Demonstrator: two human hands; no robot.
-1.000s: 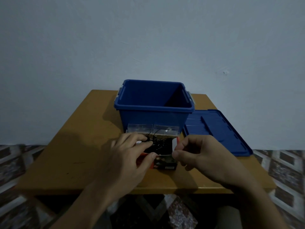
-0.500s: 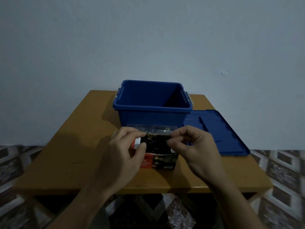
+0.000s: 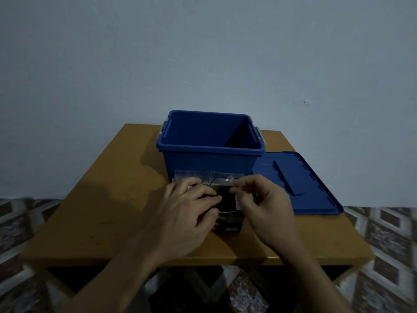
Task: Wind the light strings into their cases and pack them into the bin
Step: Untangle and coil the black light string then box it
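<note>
A small clear-sided case [image 3: 229, 219] with a printed label stands on the wooden table [image 3: 108, 206], just in front of the open blue bin [image 3: 209, 159]. Dark light string [image 3: 226, 197] fills its open top. My left hand [image 3: 187, 211] grips the case's left side, fingers curled over the wire. My right hand [image 3: 259, 199] pinches the clear top flap [image 3: 211, 177] at the case's right edge. The bin's floor is hidden behind its front wall.
The blue bin lid [image 3: 300, 186] lies flat on the table to the right of the bin. A bare wall rises right behind the table. Patterned floor tiles show around and under the table.
My right hand has risen from the case's lower right side to its top flap. My left hand has slid further over the wire on the case's top.
</note>
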